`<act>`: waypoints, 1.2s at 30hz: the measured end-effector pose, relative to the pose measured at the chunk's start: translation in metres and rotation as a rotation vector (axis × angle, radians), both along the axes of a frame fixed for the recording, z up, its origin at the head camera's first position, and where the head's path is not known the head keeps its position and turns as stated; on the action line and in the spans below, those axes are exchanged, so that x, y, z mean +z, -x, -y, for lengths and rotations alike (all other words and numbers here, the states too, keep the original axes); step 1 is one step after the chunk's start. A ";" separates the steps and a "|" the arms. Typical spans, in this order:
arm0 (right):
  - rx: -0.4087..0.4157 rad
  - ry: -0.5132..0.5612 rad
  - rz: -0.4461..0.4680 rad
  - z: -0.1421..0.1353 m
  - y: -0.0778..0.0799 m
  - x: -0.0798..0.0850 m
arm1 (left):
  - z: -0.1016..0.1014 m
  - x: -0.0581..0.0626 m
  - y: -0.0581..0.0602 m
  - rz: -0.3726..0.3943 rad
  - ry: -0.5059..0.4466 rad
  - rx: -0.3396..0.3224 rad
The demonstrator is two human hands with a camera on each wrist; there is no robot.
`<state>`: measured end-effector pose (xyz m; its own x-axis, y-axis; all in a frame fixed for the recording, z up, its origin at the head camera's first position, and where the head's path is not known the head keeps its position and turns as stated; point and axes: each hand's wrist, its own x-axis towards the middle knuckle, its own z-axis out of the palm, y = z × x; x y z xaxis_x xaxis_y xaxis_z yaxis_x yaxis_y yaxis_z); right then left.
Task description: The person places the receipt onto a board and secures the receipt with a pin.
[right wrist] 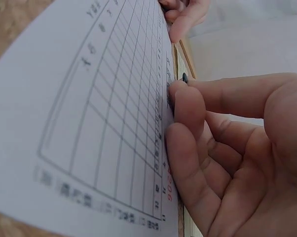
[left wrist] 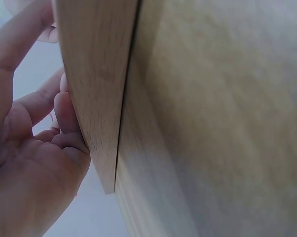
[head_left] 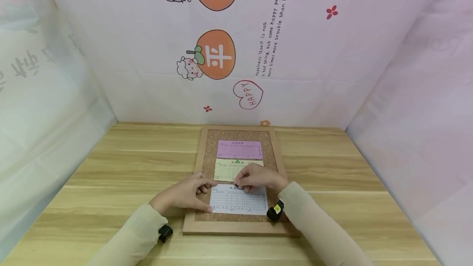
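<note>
A white printed form (head_left: 236,200) lies on the lower part of a wood-framed cork board (head_left: 207,216). My left hand (head_left: 186,192) holds the form's left edge, thumb at the lower corner and index finger at the upper one. The left wrist view has this hand (left wrist: 35,138) beside the board's wooden frame (left wrist: 96,74). At the form's top middle, my right hand (head_left: 255,177) pinches a small dark push pin (right wrist: 185,77) between thumb and index finger. Its other fingers curl close over the paper, and its pin point is hidden.
Above the white form, a yellow form (head_left: 223,170) and a pink form (head_left: 238,150) lie on the cork. The board rests on a wood-grain table (head_left: 129,155). Printed cloth (head_left: 295,52) hangs behind the table and along both sides.
</note>
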<state>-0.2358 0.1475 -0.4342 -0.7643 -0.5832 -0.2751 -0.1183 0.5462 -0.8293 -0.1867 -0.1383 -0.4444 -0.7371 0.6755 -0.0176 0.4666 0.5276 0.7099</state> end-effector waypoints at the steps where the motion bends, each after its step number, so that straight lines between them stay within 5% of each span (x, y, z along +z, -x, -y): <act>1: -0.002 -0.005 -0.006 0.000 0.000 0.000 | 0.000 0.000 0.000 0.001 0.003 0.003; 36: 0.005 -0.050 -0.064 0.007 -0.006 0.005 | 0.000 0.000 0.000 -0.005 -0.017 -0.003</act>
<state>-0.2299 0.1406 -0.4294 -0.7781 -0.5741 -0.2547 -0.1729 0.5857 -0.7919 -0.1867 -0.1380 -0.4443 -0.7352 0.6779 -0.0022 0.4717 0.5139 0.7165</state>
